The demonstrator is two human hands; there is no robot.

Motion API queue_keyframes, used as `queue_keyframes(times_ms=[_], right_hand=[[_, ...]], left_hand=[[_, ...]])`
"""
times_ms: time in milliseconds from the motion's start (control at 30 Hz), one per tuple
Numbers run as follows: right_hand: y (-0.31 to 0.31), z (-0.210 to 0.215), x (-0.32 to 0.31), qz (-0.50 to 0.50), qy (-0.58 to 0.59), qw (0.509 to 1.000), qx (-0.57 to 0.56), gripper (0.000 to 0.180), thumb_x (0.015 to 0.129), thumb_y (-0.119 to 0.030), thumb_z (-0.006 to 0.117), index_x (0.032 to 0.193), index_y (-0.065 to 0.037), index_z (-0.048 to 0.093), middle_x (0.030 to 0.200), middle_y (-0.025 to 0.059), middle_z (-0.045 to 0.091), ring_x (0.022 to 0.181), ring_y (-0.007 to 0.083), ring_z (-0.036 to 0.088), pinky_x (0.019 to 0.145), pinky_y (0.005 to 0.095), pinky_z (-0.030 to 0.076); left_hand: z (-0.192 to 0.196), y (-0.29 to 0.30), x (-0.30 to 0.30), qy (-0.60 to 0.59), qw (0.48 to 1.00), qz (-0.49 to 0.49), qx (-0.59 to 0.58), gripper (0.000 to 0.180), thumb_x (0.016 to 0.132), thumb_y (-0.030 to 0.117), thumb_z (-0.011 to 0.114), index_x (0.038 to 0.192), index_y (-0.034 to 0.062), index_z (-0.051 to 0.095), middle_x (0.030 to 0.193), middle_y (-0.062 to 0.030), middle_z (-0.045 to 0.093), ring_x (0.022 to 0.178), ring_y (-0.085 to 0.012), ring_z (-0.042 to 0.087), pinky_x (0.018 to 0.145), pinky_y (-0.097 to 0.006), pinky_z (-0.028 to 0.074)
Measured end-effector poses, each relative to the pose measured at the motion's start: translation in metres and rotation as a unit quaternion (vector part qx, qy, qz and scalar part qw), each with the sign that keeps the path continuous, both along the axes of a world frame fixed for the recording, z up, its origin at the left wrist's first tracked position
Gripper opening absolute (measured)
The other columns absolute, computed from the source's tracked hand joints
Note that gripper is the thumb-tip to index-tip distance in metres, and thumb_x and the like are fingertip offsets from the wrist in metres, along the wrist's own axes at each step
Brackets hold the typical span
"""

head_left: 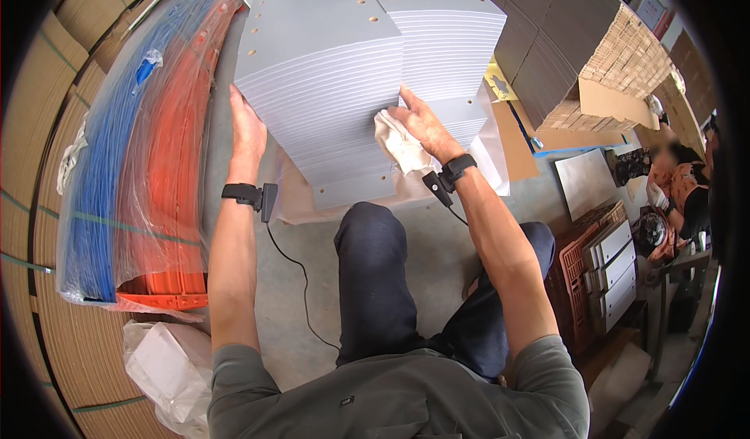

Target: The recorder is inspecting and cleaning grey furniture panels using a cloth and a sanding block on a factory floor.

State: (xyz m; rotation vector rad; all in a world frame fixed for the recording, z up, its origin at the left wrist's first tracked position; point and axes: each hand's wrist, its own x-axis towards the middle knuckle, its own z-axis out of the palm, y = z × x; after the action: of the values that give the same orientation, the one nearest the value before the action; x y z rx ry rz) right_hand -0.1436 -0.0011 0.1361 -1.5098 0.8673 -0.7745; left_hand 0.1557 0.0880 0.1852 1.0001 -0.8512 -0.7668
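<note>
White cloth (400, 146) is clenched in the right hand (426, 126), pressed against the edge face of the grey panel stack (351, 72). Left hand (248, 130) lies flat and unclenched on the opposite edge. Wiping appears under way; completed extent cannot be judged.

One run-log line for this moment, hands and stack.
left hand: flat against side of grey panel stack | right hand: pressing white cloth on stack front edge | bundles: blue and orange, wrapped, at left

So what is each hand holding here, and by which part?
The right hand presses a bunched white cloth against the stack of grey panels. The left hand lies flat on the stack's left edge, gripping nothing.
</note>
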Motion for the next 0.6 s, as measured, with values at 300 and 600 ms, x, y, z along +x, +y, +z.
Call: queue_keyframes(times_ms=[300, 600], right_hand=[[-0.007, 0.004, -0.005, 0.004, 0.046, 0.998, -0.04, 0.079, 0.096, -0.02, 0.058, 0.162, -0.002, 0.018, 0.151, 0.0259, 0.047, 0.135, 0.0265, 0.051, 0.115, 0.0325, 0.036], [0.0, 0.039, -0.009, 0.011, 0.059, 0.995, -0.074, 0.083, 0.093, -0.026, 0.06, 0.161, 0.0, 0.02, 0.151, 0.0243, 0.048, 0.14, 0.0279, 0.047, 0.116, 0.0321, 0.034]], left_hand=[[0.001, -0.001, 0.006, 0.008, 1.0, -0.005, 0.011, 0.084, 0.106, 0.064, 0.023, 0.16, -0.0003, 0.018, 0.167, -0.0148, 0.021, 0.155, -0.0266, 0.019, 0.126, -0.039, 0.016], [-0.001, -0.004, 0.013, 0.004, 1.0, -0.019, 0.01, 0.086, 0.105, 0.064, 0.022, 0.16, -0.002, 0.016, 0.168, -0.0159, 0.018, 0.155, -0.0265, 0.017, 0.126, -0.038, 0.015]])
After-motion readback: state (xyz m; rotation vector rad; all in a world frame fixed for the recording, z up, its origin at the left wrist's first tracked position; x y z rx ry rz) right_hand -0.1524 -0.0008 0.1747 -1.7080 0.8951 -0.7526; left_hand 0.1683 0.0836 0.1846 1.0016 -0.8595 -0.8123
